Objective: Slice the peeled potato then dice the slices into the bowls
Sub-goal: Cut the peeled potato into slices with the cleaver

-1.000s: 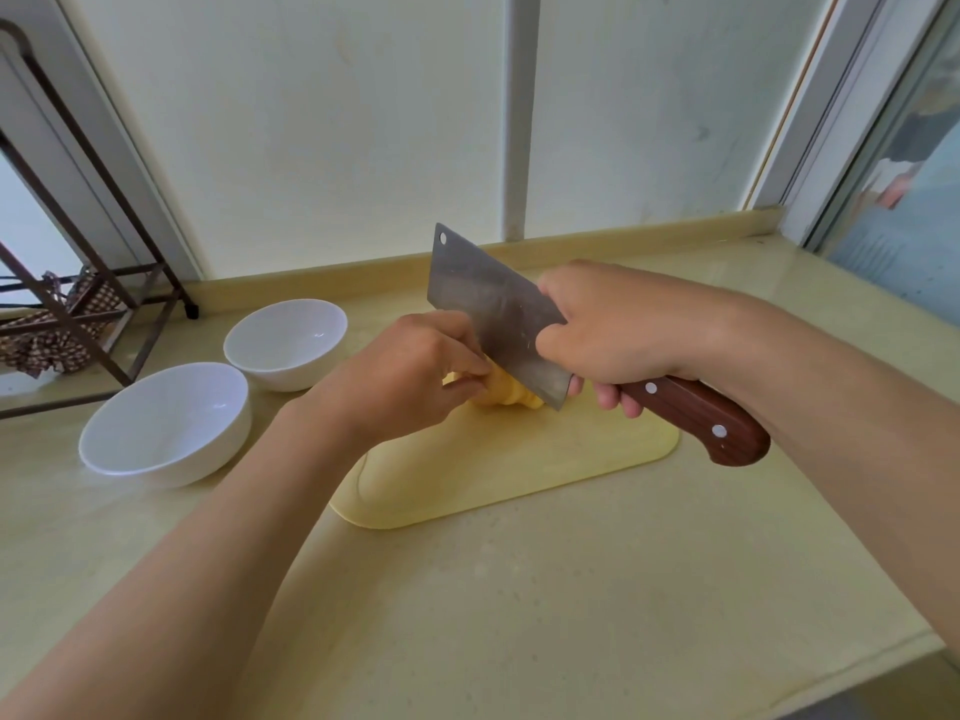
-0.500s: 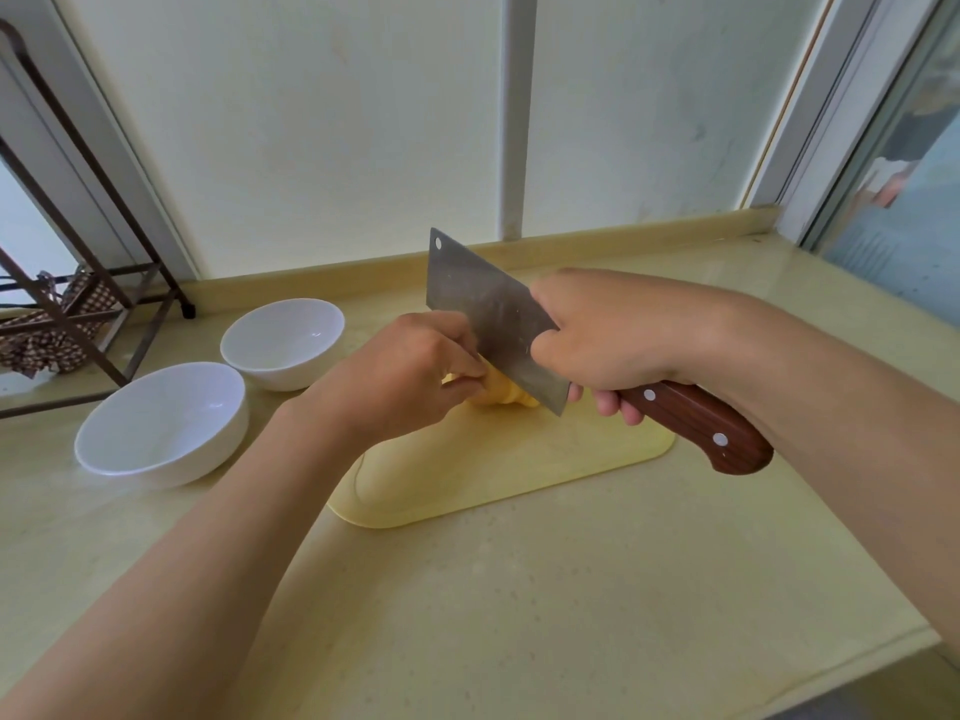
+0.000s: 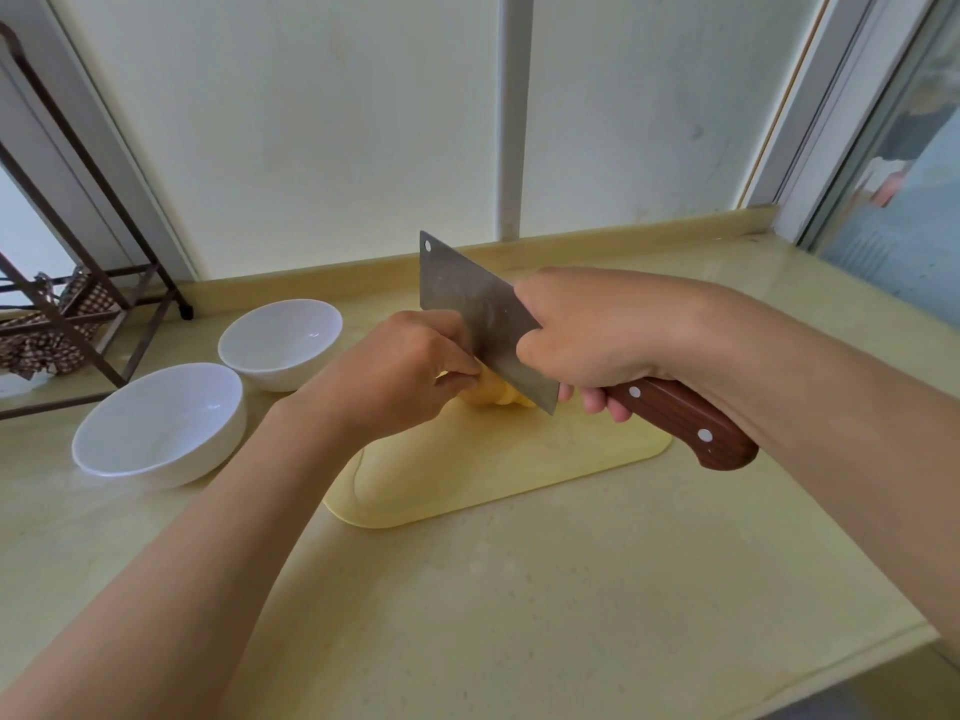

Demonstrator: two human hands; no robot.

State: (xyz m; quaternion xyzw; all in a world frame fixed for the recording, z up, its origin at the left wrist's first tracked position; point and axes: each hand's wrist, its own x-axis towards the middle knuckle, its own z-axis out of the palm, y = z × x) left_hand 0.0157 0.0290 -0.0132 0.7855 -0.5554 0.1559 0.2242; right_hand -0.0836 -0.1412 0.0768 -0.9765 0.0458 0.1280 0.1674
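Now, cleaver (image 3: 467, 309) on potato (image 3: 491, 396), left hand (image 3: 400, 371) around it.

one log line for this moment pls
stage: slicing | left hand: holds potato on board | right hand: grips cleaver | bowls: empty

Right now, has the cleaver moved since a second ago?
Yes, slightly: the cleaver in the right hand has sunk toward the cutting board.
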